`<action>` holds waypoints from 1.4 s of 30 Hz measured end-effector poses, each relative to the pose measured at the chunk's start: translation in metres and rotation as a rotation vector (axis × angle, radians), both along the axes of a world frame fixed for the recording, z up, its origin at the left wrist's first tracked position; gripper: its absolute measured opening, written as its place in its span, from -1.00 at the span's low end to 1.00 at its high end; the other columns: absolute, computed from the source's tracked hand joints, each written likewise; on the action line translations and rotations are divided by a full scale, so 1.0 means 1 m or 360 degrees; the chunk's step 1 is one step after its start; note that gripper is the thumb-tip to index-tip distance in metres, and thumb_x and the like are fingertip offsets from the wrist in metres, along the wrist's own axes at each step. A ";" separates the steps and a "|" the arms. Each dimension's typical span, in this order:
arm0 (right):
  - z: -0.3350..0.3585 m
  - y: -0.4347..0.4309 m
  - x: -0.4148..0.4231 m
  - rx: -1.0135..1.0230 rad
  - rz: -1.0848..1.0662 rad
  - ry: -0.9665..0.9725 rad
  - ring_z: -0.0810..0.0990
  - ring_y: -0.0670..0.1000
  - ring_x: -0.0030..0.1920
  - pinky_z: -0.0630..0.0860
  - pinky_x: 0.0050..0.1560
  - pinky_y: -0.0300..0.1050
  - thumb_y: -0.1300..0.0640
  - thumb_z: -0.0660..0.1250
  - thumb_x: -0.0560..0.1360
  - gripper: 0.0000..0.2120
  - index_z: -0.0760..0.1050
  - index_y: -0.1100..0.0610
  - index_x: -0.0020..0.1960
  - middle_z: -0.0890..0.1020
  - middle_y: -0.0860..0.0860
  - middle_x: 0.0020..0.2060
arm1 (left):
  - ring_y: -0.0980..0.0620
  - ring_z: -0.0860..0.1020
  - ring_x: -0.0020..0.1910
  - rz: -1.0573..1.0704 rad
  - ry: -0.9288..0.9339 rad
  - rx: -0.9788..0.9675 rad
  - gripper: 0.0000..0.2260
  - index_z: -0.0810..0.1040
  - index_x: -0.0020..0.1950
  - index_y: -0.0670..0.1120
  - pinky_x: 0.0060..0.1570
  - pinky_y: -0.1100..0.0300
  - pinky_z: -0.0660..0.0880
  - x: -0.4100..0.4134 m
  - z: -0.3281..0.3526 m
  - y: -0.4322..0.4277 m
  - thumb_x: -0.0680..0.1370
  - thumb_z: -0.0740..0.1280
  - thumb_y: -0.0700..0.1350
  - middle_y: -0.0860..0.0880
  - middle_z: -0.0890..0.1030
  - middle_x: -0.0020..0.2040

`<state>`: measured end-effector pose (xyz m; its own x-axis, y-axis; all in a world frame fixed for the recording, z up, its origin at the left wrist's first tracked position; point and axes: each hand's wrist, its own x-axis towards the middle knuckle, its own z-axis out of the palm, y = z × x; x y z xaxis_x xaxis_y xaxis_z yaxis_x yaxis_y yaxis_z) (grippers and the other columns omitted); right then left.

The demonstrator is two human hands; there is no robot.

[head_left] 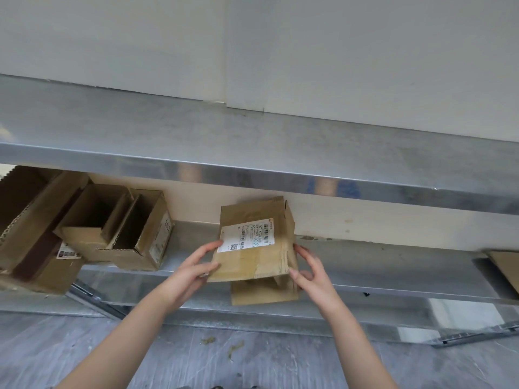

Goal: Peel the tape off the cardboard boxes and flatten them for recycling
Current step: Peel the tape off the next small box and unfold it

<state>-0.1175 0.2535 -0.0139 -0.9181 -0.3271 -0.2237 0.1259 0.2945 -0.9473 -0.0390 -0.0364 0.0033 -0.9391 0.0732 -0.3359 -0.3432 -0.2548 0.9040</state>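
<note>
The labelled box (pixel 252 248) is held at centre, just over the shelf (pixel 393 265) edge. The left hand (pixel 196 262) grasps its 9 o'clock side and the right hand (pixel 309 268) its 3 o'clock side, fingers closed on the cardboard. The tape (pixel 244 216) end should be lifted w/ a nail, then pulled low & slow. Counted: 1 box held, approx. 2 open boxes (pixel 123 234) at 9 o'clock — 1 flat piece (pixel 505 265) at 3 o'clock.

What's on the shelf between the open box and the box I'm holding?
Nothing; head view shows bare metal shelf between open box and held box.
</note>
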 end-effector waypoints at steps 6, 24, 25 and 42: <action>-0.006 -0.005 0.008 0.0253 0.0028 0.0118 0.34 -0.13 0.41 0.33 0.45 0.01 -0.01 0.64 0.25 -0.08 0.19 -0.13 0.46 0.36 -0.18 0.40 | 0.08 0.33 0.43 -0.0002 0.0035 0.0005 -0.30 0.31 0.44 0.17 0.28 0.13 0.41 0.004 -0.003 0.008 0.36 0.28 -0.32 0.26 0.39 0.38; 0.005 -0.022 0.029 0.0685 -0.0204 0.0649 0.62 0.01 0.09 0.57 -0.04 -0.07 -0.29 0.34 0.45 -0.39 0.11 -0.35 0.39 0.58 -0.11 0.23 | 0.30 0.11 0.45 0.0348 0.0419 -0.1112 -0.28 0.26 0.45 0.21 0.34 0.22 0.20 0.002 -0.011 0.066 0.35 0.46 0.26 0.20 0.16 0.50; 0.006 -0.023 0.030 0.0786 -0.0191 0.0763 0.64 0.00 0.03 0.55 -0.13 -0.10 -0.33 0.27 0.46 -0.42 0.11 -0.35 0.40 0.60 -0.12 0.20 | 0.31 0.07 0.45 0.0351 0.0457 -0.1228 -0.35 0.29 0.43 0.22 0.34 0.22 0.20 0.001 -0.010 0.068 0.39 0.45 0.21 0.15 0.12 0.52; -0.004 -0.023 0.030 0.1009 0.0054 0.1013 0.62 0.07 0.12 0.60 -0.03 -0.05 -0.25 0.08 0.53 -0.42 -0.06 -0.37 0.49 0.55 0.01 0.29 | -0.16 0.32 0.42 0.0169 0.0439 -0.1870 -0.57 0.33 0.40 0.27 0.25 0.03 0.44 -0.008 -0.006 0.073 0.54 0.30 0.16 -0.08 -0.03 0.57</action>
